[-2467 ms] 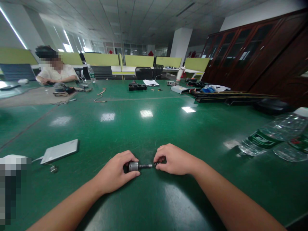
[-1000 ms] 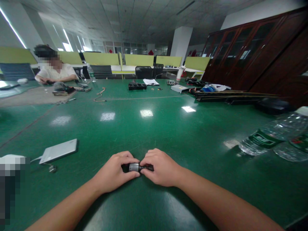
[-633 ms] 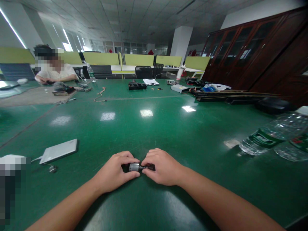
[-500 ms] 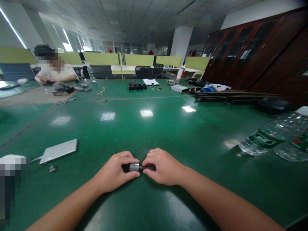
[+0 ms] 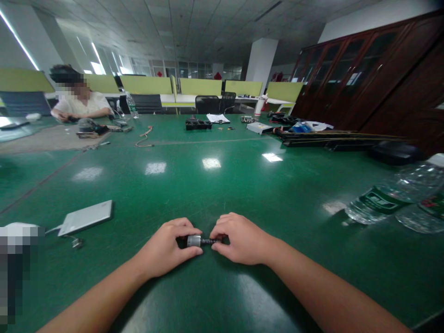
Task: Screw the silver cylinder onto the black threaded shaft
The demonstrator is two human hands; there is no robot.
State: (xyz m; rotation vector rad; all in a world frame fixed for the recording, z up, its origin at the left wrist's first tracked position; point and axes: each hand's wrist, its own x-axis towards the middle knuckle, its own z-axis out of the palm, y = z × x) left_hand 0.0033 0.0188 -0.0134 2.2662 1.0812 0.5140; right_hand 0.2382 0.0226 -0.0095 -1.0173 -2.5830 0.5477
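So I'm sitting at a big green table (image 5: 208, 194), and both my hands are working near the bottom middle of the frame. My left hand (image 5: 169, 247) is holding a stubby silver metal cylinder (image 5: 194, 241), with the thumb lying along its lower side and the fingers wrapping over the top. A thin dark shaft (image 5: 209, 241) is sticking out of it toward the right of the frame, looking kind of ribbed, but it's too small for me to tell whether that's a separate coil sitting around it. My right hand (image 5: 239, 238) is pinching narrowly around the shaft's outer end, thumb below and fingertips above; I can't tell how hard I'm squeezing. The whole thing is lying sideways, bridging the gap between my hands.

As for the clutter: a flat pale box (image 5: 86, 217) with a white cable is lying in the lower left, well apart from my left hand. Two clear bottles (image 5: 379, 200) with green labels are crowding the right edge. Up in the upper left, another person (image 5: 81, 104) in a white top is sitting across the table, arms resting at its edge. A black tray (image 5: 198, 124) is sitting toward the upper middle, with some white papers (image 5: 218, 119) lying just beside it.
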